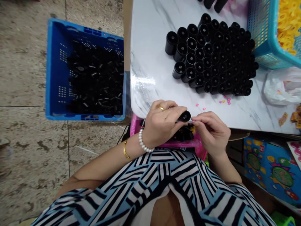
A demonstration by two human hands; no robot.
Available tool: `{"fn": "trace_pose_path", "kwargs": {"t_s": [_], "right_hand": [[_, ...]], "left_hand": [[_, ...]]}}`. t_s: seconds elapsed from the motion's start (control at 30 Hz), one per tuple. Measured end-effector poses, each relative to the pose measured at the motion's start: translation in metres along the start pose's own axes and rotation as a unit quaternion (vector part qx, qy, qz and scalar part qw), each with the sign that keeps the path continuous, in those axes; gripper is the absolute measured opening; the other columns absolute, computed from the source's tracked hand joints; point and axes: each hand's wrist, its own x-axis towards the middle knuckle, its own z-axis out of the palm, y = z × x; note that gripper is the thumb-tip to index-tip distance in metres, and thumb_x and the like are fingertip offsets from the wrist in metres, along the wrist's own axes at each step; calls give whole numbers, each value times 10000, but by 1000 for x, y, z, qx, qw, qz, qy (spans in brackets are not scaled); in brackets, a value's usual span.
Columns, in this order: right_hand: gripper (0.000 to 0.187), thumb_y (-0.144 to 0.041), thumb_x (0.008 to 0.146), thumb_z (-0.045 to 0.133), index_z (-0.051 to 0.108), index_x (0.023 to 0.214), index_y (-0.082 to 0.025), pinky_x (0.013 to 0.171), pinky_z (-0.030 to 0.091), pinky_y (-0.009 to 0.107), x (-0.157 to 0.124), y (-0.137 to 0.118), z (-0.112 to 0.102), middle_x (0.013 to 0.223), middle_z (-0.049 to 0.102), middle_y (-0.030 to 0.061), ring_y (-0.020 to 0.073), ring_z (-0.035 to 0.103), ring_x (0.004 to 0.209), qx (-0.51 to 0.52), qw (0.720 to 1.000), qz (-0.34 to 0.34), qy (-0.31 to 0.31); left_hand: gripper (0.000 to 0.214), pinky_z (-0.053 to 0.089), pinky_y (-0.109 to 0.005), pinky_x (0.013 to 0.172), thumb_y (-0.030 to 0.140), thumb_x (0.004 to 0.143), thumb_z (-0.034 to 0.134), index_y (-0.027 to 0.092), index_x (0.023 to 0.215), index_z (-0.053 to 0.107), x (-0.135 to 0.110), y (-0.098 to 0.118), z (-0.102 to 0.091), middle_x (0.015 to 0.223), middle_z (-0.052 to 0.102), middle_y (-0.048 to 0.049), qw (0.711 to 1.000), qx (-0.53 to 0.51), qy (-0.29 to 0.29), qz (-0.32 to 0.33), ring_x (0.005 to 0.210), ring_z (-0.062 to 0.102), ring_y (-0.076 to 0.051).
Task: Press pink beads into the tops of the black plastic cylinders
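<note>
From here, the left hand [163, 122] grips a tube [185, 116] at the table's [150, 53] edge; the right hand [213, 133] pinches a bead [193, 121] beside it — unfinished, I'd judge. Grouped tubes [191, 58] may be done; crated parts [98, 78] perhaps wait.

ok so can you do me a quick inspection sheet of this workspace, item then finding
Surface: white marbled table, with glare near its left edge.
Job's things: standing black cylinders clustered on the table; more black pieces heaped in a blue crate.
Clutter: loose pink bits, a white plastic bag, a turquoise basket of yellow pieces.
Grips: left grip holds a black cylinder; right grip pinches a small pink piece at its end.
Cables: a thin dark line near the crate, possibly a cord; cannot tell.
Surroundings: speckled floor; blue printed box at lower right.
</note>
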Motion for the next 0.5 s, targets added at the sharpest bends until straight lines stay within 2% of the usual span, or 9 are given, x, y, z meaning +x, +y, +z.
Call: {"fn": "trace_pose_path", "kwargs": {"t_s": [0.17, 0.3, 0.5], "right_hand": [[127, -209, 912, 731, 781, 1009, -274, 664, 573, 340, 5, -2, 12, 853, 716, 15, 162, 666, 752, -49, 999, 7, 4], [94, -195, 894, 748, 751, 968, -253, 634, 544, 326, 6, -1, 19, 828, 690, 12, 152, 633, 715, -92, 995, -14, 32], [66, -186, 906, 708, 674, 861, -221, 611, 485, 275, 8, -14, 28, 724, 618, -21, 116, 564, 646, -112, 993, -9, 19]], "left_hand": [[288, 445, -399, 970, 425, 997, 619, 200, 1164, 684, -2, -1, 3, 1008, 776, -49, 1000, -3, 14, -5, 999, 706, -213], [263, 451, -380, 953, 381, 1000, 618, 182, 1161, 679, 0, -1, 4, 1008, 777, -35, 1000, 2, 14, 4, 999, 706, -204], [258, 469, -382, 908, 308, 933, 647, 189, 1162, 658, -4, -5, 2, 973, 772, -22, 999, -17, 30, 21, 950, 695, -200]]}}
